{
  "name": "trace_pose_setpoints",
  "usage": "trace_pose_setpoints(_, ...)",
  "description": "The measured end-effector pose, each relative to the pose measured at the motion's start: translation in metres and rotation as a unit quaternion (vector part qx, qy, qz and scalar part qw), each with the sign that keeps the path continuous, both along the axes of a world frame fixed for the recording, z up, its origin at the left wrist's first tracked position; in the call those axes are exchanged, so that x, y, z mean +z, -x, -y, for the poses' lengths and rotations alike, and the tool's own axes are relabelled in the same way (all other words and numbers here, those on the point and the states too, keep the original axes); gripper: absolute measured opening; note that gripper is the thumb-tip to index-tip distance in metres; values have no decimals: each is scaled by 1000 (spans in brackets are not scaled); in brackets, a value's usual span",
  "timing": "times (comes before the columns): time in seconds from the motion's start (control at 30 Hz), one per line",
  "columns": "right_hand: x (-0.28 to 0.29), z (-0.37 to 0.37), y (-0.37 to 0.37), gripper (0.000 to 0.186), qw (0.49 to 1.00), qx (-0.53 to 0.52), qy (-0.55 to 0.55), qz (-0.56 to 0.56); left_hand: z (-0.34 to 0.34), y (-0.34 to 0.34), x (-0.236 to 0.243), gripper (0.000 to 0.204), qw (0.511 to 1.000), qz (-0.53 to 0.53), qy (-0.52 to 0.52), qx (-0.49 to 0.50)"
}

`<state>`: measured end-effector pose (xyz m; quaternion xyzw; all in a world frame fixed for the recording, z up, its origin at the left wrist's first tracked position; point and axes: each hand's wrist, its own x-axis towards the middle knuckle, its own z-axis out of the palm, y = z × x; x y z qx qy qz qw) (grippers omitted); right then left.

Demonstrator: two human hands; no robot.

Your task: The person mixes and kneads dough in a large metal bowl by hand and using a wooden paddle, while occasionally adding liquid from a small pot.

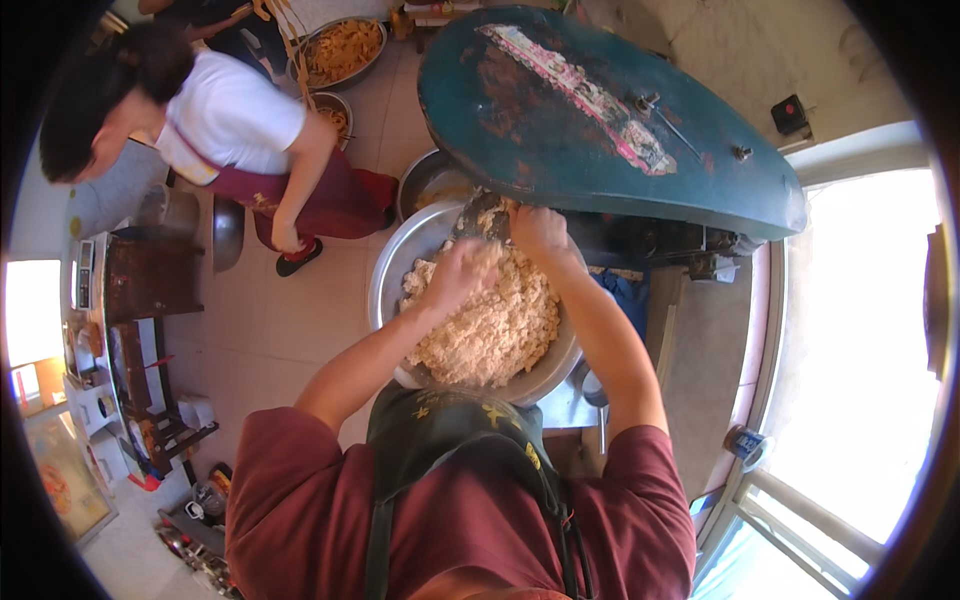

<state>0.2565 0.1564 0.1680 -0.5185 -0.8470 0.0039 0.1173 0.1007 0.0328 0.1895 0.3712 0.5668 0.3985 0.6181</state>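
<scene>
A large metal bowl (377, 283) in front of me holds a heap of pale, crumbly dough (490, 325). My left hand (465, 272) is over the heap's upper left part; it is smeared by motion, and its fingers are hard to make out. At the bowl's far side my right hand (541, 232) has its fingers curled at the edge of a dark metal part (482, 218) with dough bits on it. What those fingers grip is hidden. This part sits below the big green machine cover (560, 110).
Another metal bowl (412, 185) stands behind mine. A person (240, 140) in a white shirt and maroon apron is at the left. Bowls of orange-yellow strips (345, 52) sit farther back. A dark wooden cabinet (150, 275) stands far left; a bright doorway (860, 330) is at right.
</scene>
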Motion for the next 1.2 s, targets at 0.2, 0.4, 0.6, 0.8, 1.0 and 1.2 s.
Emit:
trace_pose_setpoints(0.2, 47, 22, -36, 43, 994, -15, 93, -53, -68, -9, -14, 55, 951, -267, -157, -15)
trace_pose_setpoints(0.4, 34, 27, -20, 49, 992, 31, 64, -108, -53, 4, -23, 57, 899, -347, -261, -53)
trace_pose_setpoints(0.6, 40, 10, -16, 52, 988, -22, 149, -46, 61, 66, -73, 52, 925, -366, -84, -65)
trace_pose_setpoints(0.8, 58, 37, -47, 32, 982, 2, 143, -122, 77, 76, -152, 57, 975, -154, 124, 105)
trace_pose_setpoints(1.0, 70, 64, -50, 31, 974, -8, 191, -119, 17, 62, -157, 71, 970, -110, 165, -143)
trace_pose_setpoints(1.2, 23, 36, -3, 33, 987, -9, 162, -4, 37, 67, -159, 98, 917, -246, 145, -279)
